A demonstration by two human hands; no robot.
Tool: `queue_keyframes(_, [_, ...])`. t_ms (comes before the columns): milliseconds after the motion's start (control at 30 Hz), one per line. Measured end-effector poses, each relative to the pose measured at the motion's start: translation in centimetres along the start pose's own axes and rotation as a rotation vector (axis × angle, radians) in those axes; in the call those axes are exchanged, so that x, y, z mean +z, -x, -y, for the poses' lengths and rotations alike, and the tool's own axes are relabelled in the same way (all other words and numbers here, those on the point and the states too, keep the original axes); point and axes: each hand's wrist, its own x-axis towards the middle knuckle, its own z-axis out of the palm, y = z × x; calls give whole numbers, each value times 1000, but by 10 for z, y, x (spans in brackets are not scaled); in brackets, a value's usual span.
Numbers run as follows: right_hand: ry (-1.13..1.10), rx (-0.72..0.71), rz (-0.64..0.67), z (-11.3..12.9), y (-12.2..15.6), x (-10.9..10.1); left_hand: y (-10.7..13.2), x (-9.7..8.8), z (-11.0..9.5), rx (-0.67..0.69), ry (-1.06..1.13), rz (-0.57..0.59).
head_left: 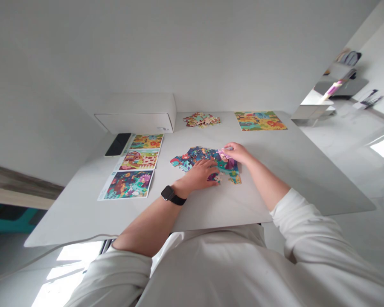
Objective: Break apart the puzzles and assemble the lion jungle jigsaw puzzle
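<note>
Your left hand (196,175) lies on jigsaw pieces (198,155) mid-bench (269,179), fingers (211,174) apart; your right hand (237,152) has fingers (227,149) clamped on a pink piece (222,154); picture cards (126,184) line the left edge.

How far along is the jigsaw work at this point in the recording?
Done: one jigsaw puzzle at the table's far edge looks complete. In hand: the right hand holds a pink piece at a partly joined jigsaw, the left hand pressing on it. Left: a pile of loose pieces sits unassembled.
</note>
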Motion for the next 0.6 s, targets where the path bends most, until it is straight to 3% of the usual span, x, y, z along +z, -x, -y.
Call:
queue_keyframes(133, [77,30,44,0,-2,5,0,-1,-1,-8,7,-2])
queue_keyframes(333, [-103,36,178,0,7,2,0,-2,1,-20,-8,-24])
queue_keyframes(500, [3,-72,193,2,20,4,-1,-3,1,-22,-15,-23])
queue_keyframes(600, [21,-120,114,1,19,5,-1,-3,2,-39,-24,-43])
